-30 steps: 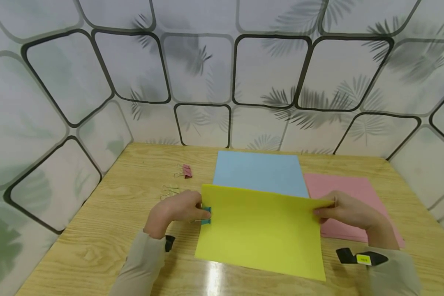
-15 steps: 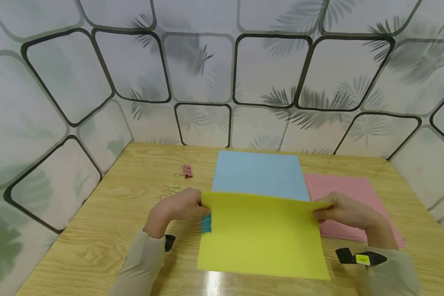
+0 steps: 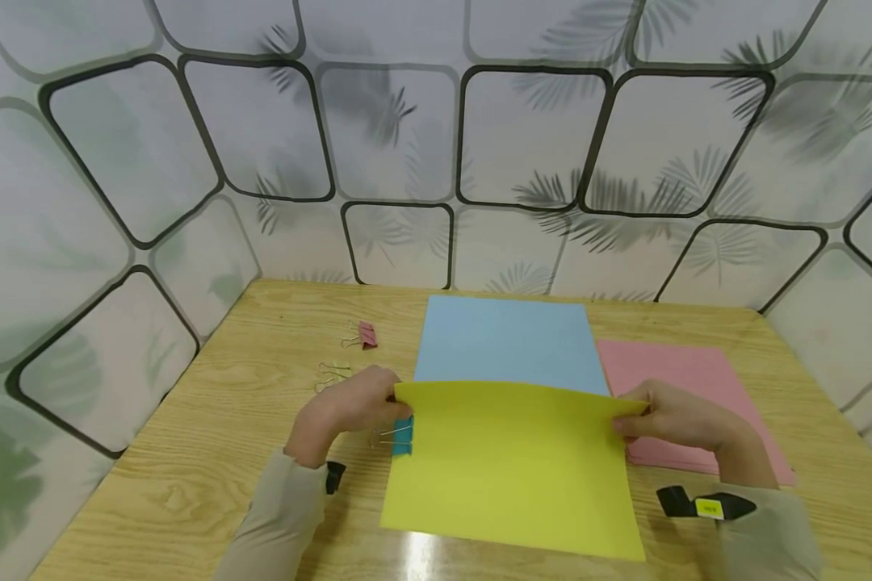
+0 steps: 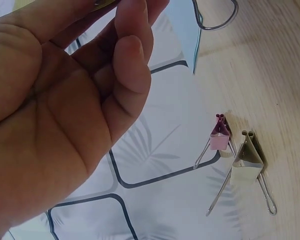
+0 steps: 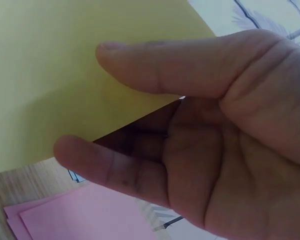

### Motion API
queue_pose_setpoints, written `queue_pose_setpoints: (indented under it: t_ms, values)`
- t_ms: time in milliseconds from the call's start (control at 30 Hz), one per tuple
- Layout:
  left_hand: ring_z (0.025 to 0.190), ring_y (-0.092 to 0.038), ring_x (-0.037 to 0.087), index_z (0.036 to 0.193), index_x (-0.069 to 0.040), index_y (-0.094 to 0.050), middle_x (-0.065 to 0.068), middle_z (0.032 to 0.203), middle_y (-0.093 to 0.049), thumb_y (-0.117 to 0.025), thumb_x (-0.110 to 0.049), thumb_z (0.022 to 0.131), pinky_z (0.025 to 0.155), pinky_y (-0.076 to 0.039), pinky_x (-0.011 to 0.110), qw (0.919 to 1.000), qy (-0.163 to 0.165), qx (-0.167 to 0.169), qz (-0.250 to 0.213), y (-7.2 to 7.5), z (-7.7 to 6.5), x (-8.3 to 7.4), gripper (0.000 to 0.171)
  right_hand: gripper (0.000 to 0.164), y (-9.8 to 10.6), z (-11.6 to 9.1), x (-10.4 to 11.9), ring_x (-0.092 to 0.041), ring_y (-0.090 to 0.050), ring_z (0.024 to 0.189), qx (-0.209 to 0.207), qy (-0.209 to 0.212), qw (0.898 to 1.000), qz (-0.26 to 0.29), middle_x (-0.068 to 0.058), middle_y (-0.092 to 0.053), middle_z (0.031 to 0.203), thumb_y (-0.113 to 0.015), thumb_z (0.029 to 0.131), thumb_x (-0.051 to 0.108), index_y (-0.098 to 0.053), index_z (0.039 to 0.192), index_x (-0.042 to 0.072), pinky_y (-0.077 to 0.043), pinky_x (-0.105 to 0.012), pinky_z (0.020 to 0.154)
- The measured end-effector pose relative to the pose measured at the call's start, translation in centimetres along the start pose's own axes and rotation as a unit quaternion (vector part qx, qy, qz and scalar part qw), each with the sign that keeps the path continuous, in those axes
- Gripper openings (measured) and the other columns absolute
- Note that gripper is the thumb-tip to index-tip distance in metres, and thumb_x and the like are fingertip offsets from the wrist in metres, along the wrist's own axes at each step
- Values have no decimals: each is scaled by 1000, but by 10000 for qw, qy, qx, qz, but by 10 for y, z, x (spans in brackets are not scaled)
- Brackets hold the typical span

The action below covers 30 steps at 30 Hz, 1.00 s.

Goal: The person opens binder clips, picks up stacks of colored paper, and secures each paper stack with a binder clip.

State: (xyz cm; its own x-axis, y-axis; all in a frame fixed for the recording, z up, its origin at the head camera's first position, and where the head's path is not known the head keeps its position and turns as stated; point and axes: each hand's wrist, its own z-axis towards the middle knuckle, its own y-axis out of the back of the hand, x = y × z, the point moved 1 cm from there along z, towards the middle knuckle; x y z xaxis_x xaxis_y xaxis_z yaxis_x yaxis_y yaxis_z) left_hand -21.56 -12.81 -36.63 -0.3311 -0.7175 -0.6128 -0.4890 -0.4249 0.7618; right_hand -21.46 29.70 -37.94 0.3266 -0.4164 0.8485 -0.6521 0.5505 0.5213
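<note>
A yellow sheet of paper (image 3: 516, 476) is held up between both hands, tilted over the front of the table. At its upper left corner my left hand (image 3: 356, 406) pinches it between thumb and fingers. A blue binder clip (image 3: 403, 437) is clamped on the left edge just below the thumb, its wire handles pointing left. On the right side, my right hand (image 3: 676, 418) grips the upper corner. In the right wrist view the thumb (image 5: 155, 67) lies flat on the paper's face, with the other fingers partly hidden behind it.
Left of the sheet lie a pink binder clip (image 3: 366, 336) and a pale yellow binder clip (image 4: 247, 162). Blue paper (image 3: 509, 339) lies behind the yellow sheet, and a stack of pink paper (image 3: 668, 371) lies to the right. A patterned wall covering borders the wooden table (image 3: 218, 420).
The left thumb has moved from the blue binder clip up onto the paper above it, so more of the clip shows. The sheet's top edge has come down slightly.
</note>
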Motion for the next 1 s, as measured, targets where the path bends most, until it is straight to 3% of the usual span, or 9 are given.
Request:
queue_pose_setpoints:
  t_ms: [167,400,533,633,767,1000]
  values:
    - [41,-24,6,56,-16,-40,-9,48,-25,-65,-12,95,46,-25,22,10000,41,12,15,0,2,-3,47,29,0,-1,-1,-3,-53,66,130,192,9997,6,6,-57,68,-58,98,1,-58,69,-3,-52,-28,64]
    - [42,-23,5,55,-18,-37,-10,49,-25,-64,-9,93,46,-22,21,9999,-56,51,74,-3,5,-4,48,22,2,-1,-5,-7,-64,74,311,241,9992,90,-3,-70,77,-57,98,0,-70,81,0,-56,-31,70]
    - [42,-30,7,69,-13,-53,-7,51,-32,-63,-9,94,47,-27,22,9999,-95,111,9,-3,6,-2,27,21,2,-1,-7,-8,-66,74,329,156,9993,90,-7,-72,78,-58,98,2,-72,83,0,-56,-30,71]
    - [47,-37,9,96,-9,-63,-5,57,-42,-62,-10,96,52,-34,25,9998,-158,74,-6,-3,6,-1,2,22,1,0,-8,-8,-65,73,340,124,9993,109,-8,-72,77,-58,98,2,-72,82,0,-56,-30,71]
    - [55,-41,10,116,-8,-59,-1,68,-51,-61,-8,96,59,-38,27,9989,-457,-142,-22,-2,6,-1,21,22,0,1,-7,-7,-64,71,336,15,9994,121,-6,-71,75,-59,98,3,-70,79,-2,-55,-28,70]
    - [66,-47,8,105,-8,-61,1,89,-61,-63,-2,95,64,-42,25,9933,-1043,-427,263,0,5,-1,11,25,-2,2,-5,-3,-54,65,309,-132,9994,72,2,-64,71,-60,97,3,-66,74,-2,-52,-26,63]
